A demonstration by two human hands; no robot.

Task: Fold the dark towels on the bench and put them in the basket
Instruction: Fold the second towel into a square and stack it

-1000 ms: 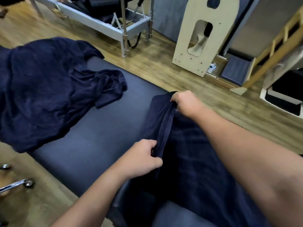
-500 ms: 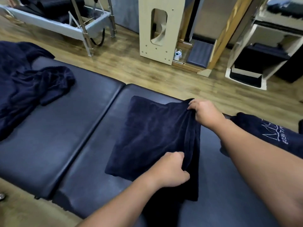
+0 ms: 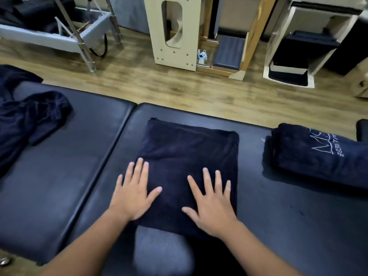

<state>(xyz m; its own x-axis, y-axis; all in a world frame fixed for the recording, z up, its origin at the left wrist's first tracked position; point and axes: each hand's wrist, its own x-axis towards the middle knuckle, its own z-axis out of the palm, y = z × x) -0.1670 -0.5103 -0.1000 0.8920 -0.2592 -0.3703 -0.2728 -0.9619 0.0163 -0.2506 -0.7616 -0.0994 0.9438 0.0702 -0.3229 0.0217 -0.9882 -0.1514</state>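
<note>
Smoothing a fold flat on the bench

Left hand point(image 3: 133, 198) and right hand point(image 3: 213, 204), fingers spread flat, press the folded dark navy terry towel point(image 3: 191, 154) lying mid-bench point(image 3: 288, 226); next likely another fold or lifting it basketward; no basket shows.

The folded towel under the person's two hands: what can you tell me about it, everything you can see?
The folded towel is a very dark navy, soft, plush-looking cloth, folded into a thick, roughly square pad with tidy edges and faint creases. It lies flat on the right-hand cushion of the dark padded bench, its near edge reaching the bench's front edge. The left hand lies flat on its near left edge, partly on the bench, and the right hand lies flat on its near right part, fingers spread.
</note>
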